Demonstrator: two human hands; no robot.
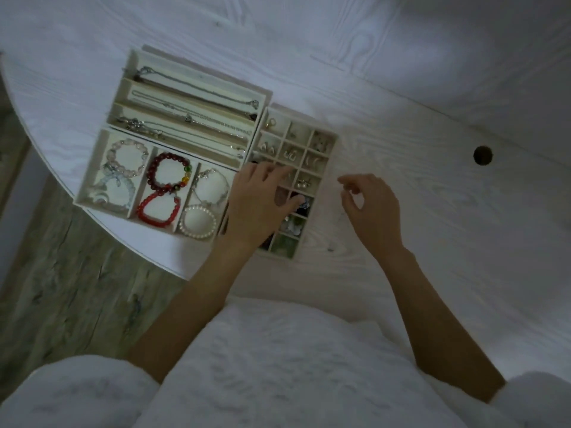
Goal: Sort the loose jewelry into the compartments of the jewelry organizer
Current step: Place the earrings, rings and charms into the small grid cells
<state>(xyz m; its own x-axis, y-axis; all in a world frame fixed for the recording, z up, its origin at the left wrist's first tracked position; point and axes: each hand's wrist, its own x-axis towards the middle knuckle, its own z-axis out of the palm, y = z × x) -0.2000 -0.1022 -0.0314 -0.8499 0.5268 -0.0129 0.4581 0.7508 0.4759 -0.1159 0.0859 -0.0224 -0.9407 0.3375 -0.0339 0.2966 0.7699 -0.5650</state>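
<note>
Your bench (pixel 401 103) is white with a wood grain, a curved left edge and a round hole (pixel 483 155) at the right. 3 cream trays sit on it, touching: the necklace tray (pixel 197 84) at the back, the bracelet tray (pixel 92 168) overhanging the left edge, the small-compartment tray (pixel 335 140) to their right.

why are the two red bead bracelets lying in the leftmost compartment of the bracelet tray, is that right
Not quite. The head view shows the two red bead bracelets in the middle compartment of the bracelet tray, not the leftmost, which holds pale bead bracelets.
</note>
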